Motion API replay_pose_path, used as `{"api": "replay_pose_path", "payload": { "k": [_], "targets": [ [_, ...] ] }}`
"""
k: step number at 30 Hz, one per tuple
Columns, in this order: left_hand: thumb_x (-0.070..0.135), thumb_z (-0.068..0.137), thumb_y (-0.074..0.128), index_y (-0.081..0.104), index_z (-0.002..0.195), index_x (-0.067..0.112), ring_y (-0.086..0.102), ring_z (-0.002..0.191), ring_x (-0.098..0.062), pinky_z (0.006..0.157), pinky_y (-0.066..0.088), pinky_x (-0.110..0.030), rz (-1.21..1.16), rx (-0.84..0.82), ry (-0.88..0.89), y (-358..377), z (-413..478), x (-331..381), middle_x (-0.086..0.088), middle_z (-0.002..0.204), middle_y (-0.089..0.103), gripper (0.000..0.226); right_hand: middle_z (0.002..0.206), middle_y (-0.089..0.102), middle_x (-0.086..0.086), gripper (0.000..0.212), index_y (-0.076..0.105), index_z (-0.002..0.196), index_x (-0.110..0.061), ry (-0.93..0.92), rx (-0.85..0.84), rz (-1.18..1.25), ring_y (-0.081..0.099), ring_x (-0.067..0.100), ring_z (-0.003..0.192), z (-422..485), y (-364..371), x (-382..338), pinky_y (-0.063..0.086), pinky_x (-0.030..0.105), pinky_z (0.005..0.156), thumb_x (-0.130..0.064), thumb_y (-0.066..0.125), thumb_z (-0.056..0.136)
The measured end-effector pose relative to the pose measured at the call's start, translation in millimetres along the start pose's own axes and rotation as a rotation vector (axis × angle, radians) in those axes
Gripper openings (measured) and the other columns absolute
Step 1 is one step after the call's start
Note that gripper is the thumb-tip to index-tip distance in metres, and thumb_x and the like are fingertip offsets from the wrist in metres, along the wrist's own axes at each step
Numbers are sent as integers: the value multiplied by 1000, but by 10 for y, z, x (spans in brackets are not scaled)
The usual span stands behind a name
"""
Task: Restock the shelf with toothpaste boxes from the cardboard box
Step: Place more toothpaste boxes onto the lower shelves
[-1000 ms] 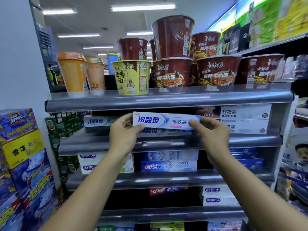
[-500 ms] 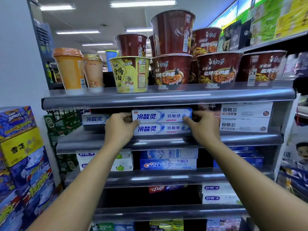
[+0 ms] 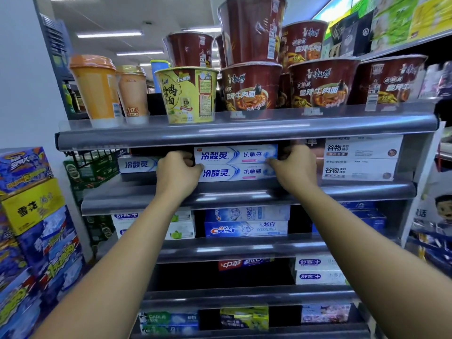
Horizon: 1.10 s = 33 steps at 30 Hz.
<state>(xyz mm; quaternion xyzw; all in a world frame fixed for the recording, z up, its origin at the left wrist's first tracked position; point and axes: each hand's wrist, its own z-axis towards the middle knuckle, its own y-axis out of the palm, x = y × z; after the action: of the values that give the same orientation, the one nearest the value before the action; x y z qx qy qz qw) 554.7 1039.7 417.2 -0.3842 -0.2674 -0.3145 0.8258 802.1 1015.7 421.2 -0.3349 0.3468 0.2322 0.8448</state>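
- My left hand (image 3: 179, 172) has its fingers curled round the left end of the top toothpaste box (image 3: 236, 154).
- My right hand (image 3: 292, 167) has its fingers curled round the right end of the same box.
- That box lies flat on the lower toothpaste box (image 3: 237, 172), near the front edge of the shelf (image 3: 244, 194), about in the middle.
- I think this box is almost put away; I only have to let go.
- One more blue and white box (image 3: 137, 163) lies toward the left end of the shelf, with a dark gap beside it, so there looks to be room for more.
- I cannot see the cardboard box, so I cannot tell how many are left.
- White boxes (image 3: 362, 155) sit at the right end.
- Noodle cups (image 3: 249, 86) stand on the shelf above, and more toothpaste, like the Crest box (image 3: 244, 228), fills the shelves below.
- It is a shop with long ceiling lights (image 3: 110, 34).
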Motion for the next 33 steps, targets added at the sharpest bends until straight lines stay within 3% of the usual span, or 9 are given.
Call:
{"api": "replay_pose_path", "payload": {
  "k": [3,5,9,17,20,23,27,30,33],
  "targets": [
    [27,89,75,70,120,24,67,87,-8,80,58,-28,-133,174,188,-72,-397,-70,14,98,69,31,76,63,-17,24,73,113,-15,-160,124,185,65,8,75,-350,-168,87,49,20,67,-23,74,90],
    [22,91,71,69,115,28,67,82,-6,73,56,-22,-252,239,356,-64,-757,-165,15,95,68,24,74,65,-17,23,74,113,-21,-257,153,337,62,1,67,-704,-238,237,49,15,64,-23,74,90],
    [11,92,70,69,107,19,65,75,-3,70,52,-17,-348,75,437,271,-1639,-524,16,91,67,17,71,67,-2,14,73,104,-20,-248,-32,431,61,9,62,-1457,-126,835,50,21,61,-15,73,91],
    [-7,86,75,72,97,21,61,66,0,65,48,-18,-314,-672,-469,1666,-3953,-2094,-4,75,69,30,69,65,15,21,71,107,-10,697,-369,314,57,20,60,-3344,519,3281,51,37,59,3,67,91],
    [-10,85,72,71,90,19,65,72,5,70,48,-21,-120,-824,-715,2220,-5056,-2844,6,80,70,30,60,59,9,11,69,97,2,1133,-480,267,50,17,47,-4343,721,4276,42,26,47,8,63,89],
    [6,87,73,70,96,24,68,86,-14,73,51,-24,78,-999,-905,2683,-6063,-3523,12,86,66,20,55,54,6,15,64,85,-8,1471,-499,166,45,13,39,-5222,870,5063,39,22,45,6,65,89],
    [24,87,74,67,119,12,67,91,-18,73,47,-21,232,-1172,-1088,3324,-7162,-4388,-3,104,72,34,62,58,6,6,64,91,-9,1675,-529,106,48,16,45,-6101,1071,5891,42,23,43,-6,65,96],
    [20,87,76,58,136,6,65,79,-13,57,47,-18,288,-1161,-1262,3783,-7815,-4925,-8,119,69,54,70,60,7,5,64,102,-6,1744,-556,117,50,19,51,-6617,1272,6338,42,25,48,-7,65,97],
    [24,89,76,48,144,14,63,80,-14,60,49,-23,388,-1159,-1185,4165,-8236,-5315,-4,122,63,63,73,57,11,7,63,104,-5,1770,-571,192,48,18,51,-6935,1453,6564,41,21,44,-3,63,97]
  ]
}}
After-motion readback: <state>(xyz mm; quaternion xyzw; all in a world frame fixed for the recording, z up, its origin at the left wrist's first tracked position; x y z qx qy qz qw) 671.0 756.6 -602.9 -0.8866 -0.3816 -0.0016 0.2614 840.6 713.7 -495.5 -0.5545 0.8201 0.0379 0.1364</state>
